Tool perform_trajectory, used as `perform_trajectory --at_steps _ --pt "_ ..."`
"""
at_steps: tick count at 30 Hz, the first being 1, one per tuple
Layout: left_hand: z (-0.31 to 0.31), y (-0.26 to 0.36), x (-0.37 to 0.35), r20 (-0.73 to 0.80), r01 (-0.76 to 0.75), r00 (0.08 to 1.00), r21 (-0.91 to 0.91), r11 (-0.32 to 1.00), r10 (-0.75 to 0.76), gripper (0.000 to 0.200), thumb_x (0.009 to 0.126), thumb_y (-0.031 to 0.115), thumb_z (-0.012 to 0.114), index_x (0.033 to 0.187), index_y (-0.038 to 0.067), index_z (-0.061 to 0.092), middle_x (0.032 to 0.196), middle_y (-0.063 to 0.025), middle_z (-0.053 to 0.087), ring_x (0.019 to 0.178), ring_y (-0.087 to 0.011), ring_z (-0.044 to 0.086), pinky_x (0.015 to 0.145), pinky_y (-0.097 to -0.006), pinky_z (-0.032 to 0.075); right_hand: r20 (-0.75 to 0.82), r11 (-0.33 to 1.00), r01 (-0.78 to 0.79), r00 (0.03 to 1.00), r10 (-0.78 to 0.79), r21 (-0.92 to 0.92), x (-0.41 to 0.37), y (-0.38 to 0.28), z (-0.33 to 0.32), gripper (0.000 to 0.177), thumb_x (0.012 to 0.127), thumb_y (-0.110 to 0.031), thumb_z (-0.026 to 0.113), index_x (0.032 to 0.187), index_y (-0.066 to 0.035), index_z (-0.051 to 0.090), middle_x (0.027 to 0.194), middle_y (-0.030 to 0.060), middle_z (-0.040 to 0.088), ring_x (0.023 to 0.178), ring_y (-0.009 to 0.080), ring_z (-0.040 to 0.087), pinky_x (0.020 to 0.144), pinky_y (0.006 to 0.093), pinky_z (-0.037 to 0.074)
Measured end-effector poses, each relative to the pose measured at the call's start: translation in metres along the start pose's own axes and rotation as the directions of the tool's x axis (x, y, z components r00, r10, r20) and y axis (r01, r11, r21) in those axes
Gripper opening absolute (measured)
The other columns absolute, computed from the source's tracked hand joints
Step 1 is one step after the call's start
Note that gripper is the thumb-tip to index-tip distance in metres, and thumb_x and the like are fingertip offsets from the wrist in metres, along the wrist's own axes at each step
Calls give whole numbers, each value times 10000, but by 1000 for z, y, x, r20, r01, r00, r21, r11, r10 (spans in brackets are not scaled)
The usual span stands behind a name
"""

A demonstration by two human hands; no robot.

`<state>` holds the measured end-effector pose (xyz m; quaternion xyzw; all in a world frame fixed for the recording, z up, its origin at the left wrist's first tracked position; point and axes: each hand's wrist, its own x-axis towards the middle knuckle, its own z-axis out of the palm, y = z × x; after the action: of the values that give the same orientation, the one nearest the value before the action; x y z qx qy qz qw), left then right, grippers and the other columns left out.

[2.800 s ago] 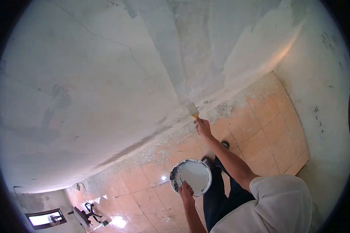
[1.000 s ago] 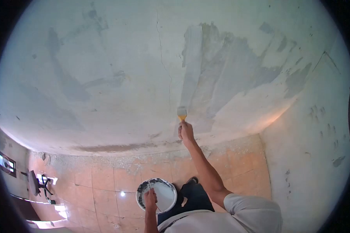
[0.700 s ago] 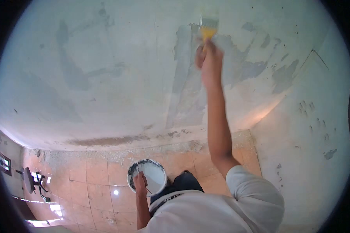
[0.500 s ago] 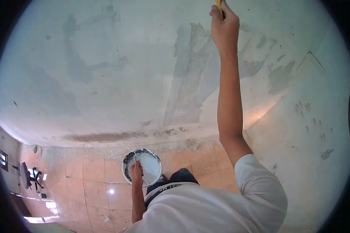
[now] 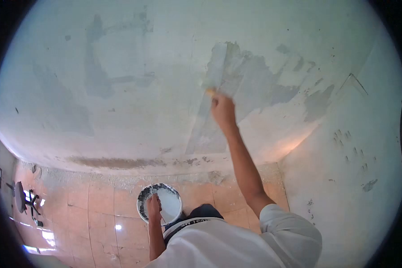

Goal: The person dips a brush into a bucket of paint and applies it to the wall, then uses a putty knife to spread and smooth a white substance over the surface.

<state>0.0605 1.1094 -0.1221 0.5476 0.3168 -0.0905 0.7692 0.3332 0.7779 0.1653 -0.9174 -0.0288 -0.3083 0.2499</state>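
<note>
My right hand is raised to the wall, closed around a paintbrush with a yellow handle. Its working end is blurred and lies over the left edge of a long grey patch. Low in front of my body, my left hand is a fist on the thin wire handle of a white bucket. White paint fills much of the bucket, and dark smears mark the inner wall on its left side.
Orange floor tiles run below the wall, with pale dust and crumbs along its foot. A swivel chair stands far left. On the right, a second wall meets the first at a corner. Brown stains line the wall's lower part.
My right hand has come down and to the left with the paintbrush, from the top of the view to the grey patch. My left hand stays at the bucket.
</note>
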Motion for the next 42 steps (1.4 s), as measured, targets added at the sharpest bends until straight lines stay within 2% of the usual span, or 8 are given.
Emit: perform_trajectory --at_steps 5,11,17,24,30,35,39,42 --pt "-2 -6 5 2 -24 1000 36 999 24 312 1028 324 608 761 189 517 568 95 367 439 -43 291 409 -259 224 -361 987 109 931 -59 118 62 -30 -50 306 979 -34 630 1266 -13 734 964 249 732 874 424 709 768 483 542" --pt "3 -4 3 16 -32 999 14 999 32 309 1026 324 606 763 192 512 582 99 357 450 -38 298 411 -260 224 205 997 72 977 -62 -41 40 10 -26 293 989 -49 615 1244 -20 756 984 262 747 931 443 714 848 474 571" --pt "0 -9 9 -37 3 999 33 999 -1 317 1027 324 596 754 196 496 584 97 355 444 -47 299 407 -262 226 -331 978 195 930 -161 73 91 -18 -45 268 997 -50 593 1209 -33 757 967 281 729 924 452 711 804 516 574" --pt "0 -4 4 -22 16 1000 43 999 -15 332 1036 343 607 755 201 502 576 96 358 435 -45 303 396 -267 212 328 989 63 944 -16 -132 51 -4 -45 314 1002 -49 604 1294 -17 716 1059 286 746 978 449 722 881 482 581" --pt "1 -4 7 10 7 1000 62 998 -8 343 1043 342 604 747 190 520 576 94 372 446 -45 317 406 -266 219 -313 985 167 939 -145 45 91 -29 -75 333 1017 -65 589 1331 0 680 1045 286 742 960 447 728 839 508 587" --pt "-5 -8 12 77 -1 997 49 999 -3 345 1058 323 587 750 177 533 568 91 373 432 -39 290 401 -264 205 82 982 9 997 6 -188 -19 37 74 431 1008 -25 546 1438 -3 567 1127 327 689 953 480 720 823 559 612" --pt "-8 -11 16 95 17 995 2 1000 -17 356 1058 318 590 737 176 526 562 93 371 426 -36 287 395 -260 195 331 978 -32 938 100 -205 -53 56 84 216 973 -74 597 1073 63 731 1056 333 725 1020 484 719 837 553 600" --pt "-7 -12 15 77 21 997 46 999 -24 349 1060 319 586 747 176 528 561 98 359 426 -37 278 398 -267 190 111 985 18 994 1 -173 42 20 10 206 976 -129 622 961 49 724 932 287 721 945 453 710 878 557 552"
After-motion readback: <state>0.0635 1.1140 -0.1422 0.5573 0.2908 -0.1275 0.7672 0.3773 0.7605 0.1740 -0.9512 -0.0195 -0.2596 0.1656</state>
